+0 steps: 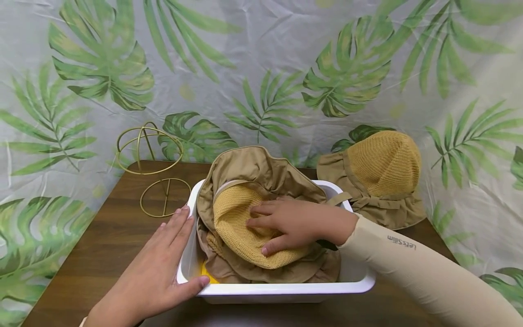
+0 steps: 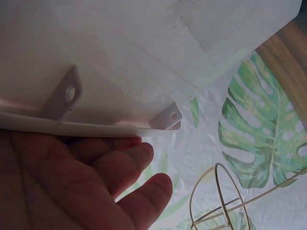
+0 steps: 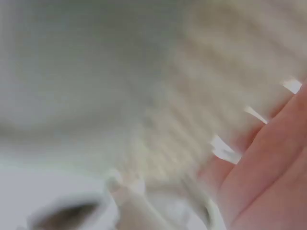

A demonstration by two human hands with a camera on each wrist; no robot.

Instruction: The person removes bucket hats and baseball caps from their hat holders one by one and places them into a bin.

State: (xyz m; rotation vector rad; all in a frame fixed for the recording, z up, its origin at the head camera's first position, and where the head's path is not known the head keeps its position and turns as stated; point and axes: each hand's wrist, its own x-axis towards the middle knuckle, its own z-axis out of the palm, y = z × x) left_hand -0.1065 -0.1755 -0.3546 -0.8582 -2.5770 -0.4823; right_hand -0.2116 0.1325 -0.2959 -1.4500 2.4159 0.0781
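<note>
A white plastic tub (image 1: 286, 289) stands on the table with a tan-brimmed hat (image 1: 239, 236) inside, its yellow knit part facing up. My right hand (image 1: 292, 222) lies on the knit with spread, fairly straight fingers, pressing into it. In the right wrist view the knit (image 3: 192, 110) is blurred beside the palm (image 3: 273, 177). My left hand (image 1: 159, 263) rests along the tub's left rim, fingers extended, thumb over the front corner. From the left wrist view, the left fingers (image 2: 129, 167) touch the underside of the rim. Something bright yellow (image 1: 209, 274) shows at the tub's front left corner.
A second hat (image 1: 384, 163) with a yellow knit crown and tan brim sits at the back right. Behind the tub on the left stands a gold wire hat stand (image 1: 150, 172). A leaf-print cloth (image 1: 261, 91) hangs behind the brown wooden table (image 1: 90, 259).
</note>
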